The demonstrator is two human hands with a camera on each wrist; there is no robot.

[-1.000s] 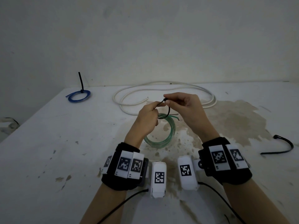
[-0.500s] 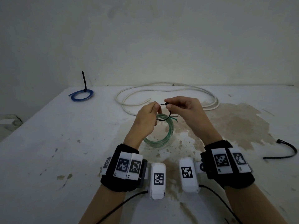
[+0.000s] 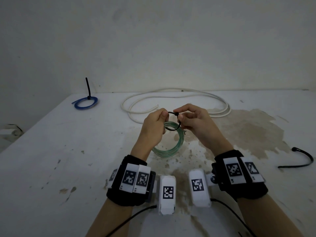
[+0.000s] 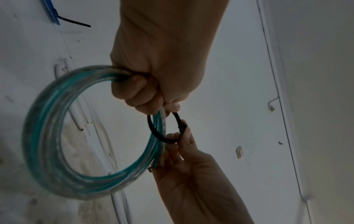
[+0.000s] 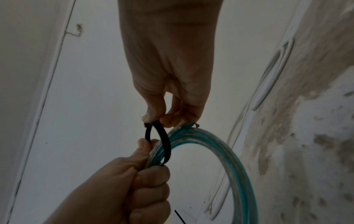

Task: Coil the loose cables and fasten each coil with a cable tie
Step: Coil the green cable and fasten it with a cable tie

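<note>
A coil of clear-and-green cable hangs just above the table, gripped at its top by my left hand. A black cable tie loops loosely around the coil's strands. My left thumb also pinches the tie's strap, and my right hand pinches the tie's head between thumb and forefinger. In the left wrist view the tie rings the coil below my left hand. The right wrist view shows my right hand on the tie beside the coil.
A long loose white cable lies along the back of the stained white table. A blue coil fastened with an upright black tie sits at the back left. A spare black cable tie lies at the right.
The tie's strap now spans a short gap between my two hands, which were pressed together a second ago. The coil still hangs from my left hand.
</note>
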